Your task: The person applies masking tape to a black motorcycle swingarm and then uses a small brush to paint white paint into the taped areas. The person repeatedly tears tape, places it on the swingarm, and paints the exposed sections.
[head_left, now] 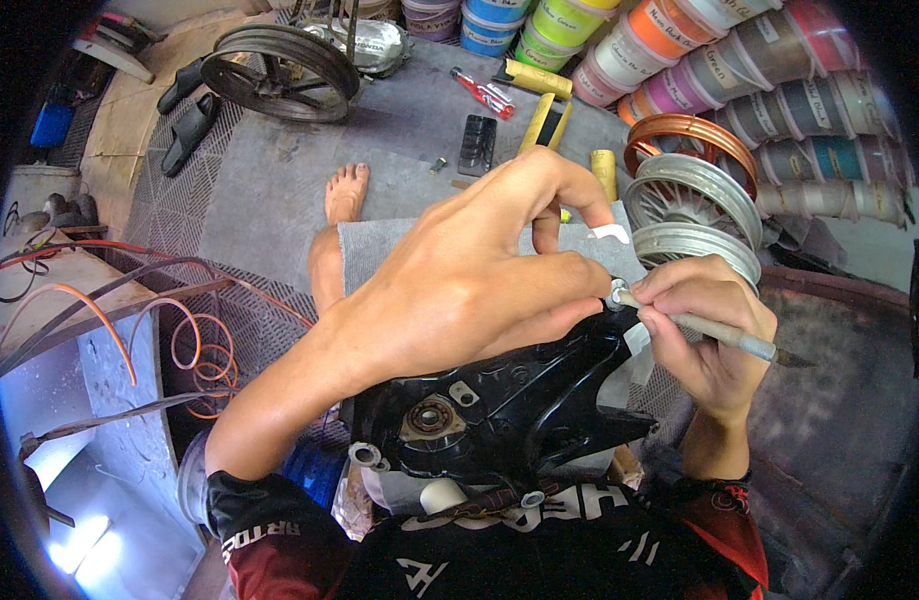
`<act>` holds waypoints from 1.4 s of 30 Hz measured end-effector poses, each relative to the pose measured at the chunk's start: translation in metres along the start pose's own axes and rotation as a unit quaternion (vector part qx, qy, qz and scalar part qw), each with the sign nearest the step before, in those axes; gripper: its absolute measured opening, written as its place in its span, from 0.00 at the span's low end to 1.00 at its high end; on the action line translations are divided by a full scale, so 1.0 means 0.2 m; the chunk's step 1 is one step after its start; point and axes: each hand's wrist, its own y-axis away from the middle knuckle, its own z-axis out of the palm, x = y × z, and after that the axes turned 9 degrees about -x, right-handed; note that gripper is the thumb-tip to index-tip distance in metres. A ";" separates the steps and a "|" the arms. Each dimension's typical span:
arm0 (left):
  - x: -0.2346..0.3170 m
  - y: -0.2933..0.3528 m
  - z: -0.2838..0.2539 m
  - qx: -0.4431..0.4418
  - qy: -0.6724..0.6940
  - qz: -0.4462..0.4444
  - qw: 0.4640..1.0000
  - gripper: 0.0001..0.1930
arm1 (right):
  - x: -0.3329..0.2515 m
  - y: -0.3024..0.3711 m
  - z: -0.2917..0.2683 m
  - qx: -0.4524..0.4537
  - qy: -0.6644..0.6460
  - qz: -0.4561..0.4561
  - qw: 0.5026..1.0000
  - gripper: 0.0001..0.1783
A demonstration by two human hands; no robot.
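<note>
The right hand [714,335] is closed in a pencil-like grip around a slim, pale grey-beige rod-shaped tool [744,343], whose left end meets a small silver metal ring [616,294]. The left hand [469,285] arches over from the left, partly curled, its thumb and a finger nearly together beside that ring; whether they pinch it cannot be told. A small white strip [609,233] lies at the tip of its bent index finger.

Below both hands, the glossy black metal casing [509,400] lies close to the person's body, a round steel bearing [429,416] set in its left part. A grey cloth [367,262] shows just beyond the casing, and past it a bare foot [346,190] rests on the floor.

Farther right, an orange wheel rim [689,128] and two silver wheel rims [694,195] overlap, with colourful lidded plastic buckets [619,55] stacked behind. At far centre lies a flat black rectangular object [477,145]; at far left, a dark spoked wheel [279,72]. Coiled orange hose [186,330] hangs at left.
</note>
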 end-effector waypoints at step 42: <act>-0.12 -0.03 0.10 -0.029 0.082 0.010 0.996 0.15 | -0.02 -0.02 -0.08 0.051 -0.089 0.051 0.993 0.10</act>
